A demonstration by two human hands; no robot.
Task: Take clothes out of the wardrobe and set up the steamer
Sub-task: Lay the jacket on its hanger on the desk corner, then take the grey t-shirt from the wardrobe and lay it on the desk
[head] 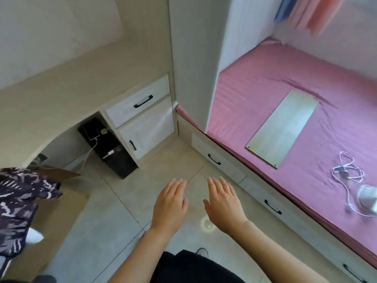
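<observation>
Left hand (170, 203) and right hand (223, 203) out front, palms down, fingers straight, holding nothing, just apart above floor tiles (114, 217). Clothes (306, 13) hang top right. White corded appliance (367, 198), blurred, lies on pink bed (265, 78).

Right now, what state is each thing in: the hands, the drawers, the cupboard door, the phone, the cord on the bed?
Left hand: open, palm down, holding nothing.
Right hand: open, palm down, holding nothing.
Desk drawer: shut.
Cupboard door: shut.
Bed drawers: shut.
Phone: lying on the black tower, cable attached.
White cord: loose and tangled on the pink sheet.
</observation>
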